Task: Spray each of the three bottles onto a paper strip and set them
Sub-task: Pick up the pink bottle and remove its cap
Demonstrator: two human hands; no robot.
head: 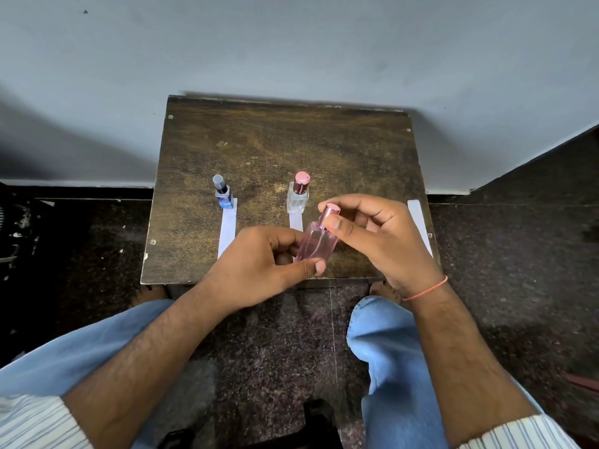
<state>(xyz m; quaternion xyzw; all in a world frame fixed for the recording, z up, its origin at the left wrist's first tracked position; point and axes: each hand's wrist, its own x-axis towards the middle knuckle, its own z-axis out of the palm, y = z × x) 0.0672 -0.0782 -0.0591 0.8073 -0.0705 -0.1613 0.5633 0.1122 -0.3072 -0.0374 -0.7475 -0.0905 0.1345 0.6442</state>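
Gripping a tilted pink bottle [316, 242], left hand [265, 264] holds its body, right hand [382, 234] pinches its cap; two bottles, blue [223, 197] and clear [298, 196], and three paper strips stand behind on the tabletop [291, 140].

We see a pink bottle [316, 243] tilted toward one o'clock, pink cap [330, 212] on. At eleven o'clock a blue bottle [223, 196] stands on a paper strip [227, 226]; a clear bottle [298, 194] stands at twelve

Clear glass bottle [316, 246], worn wooden table [291, 140]
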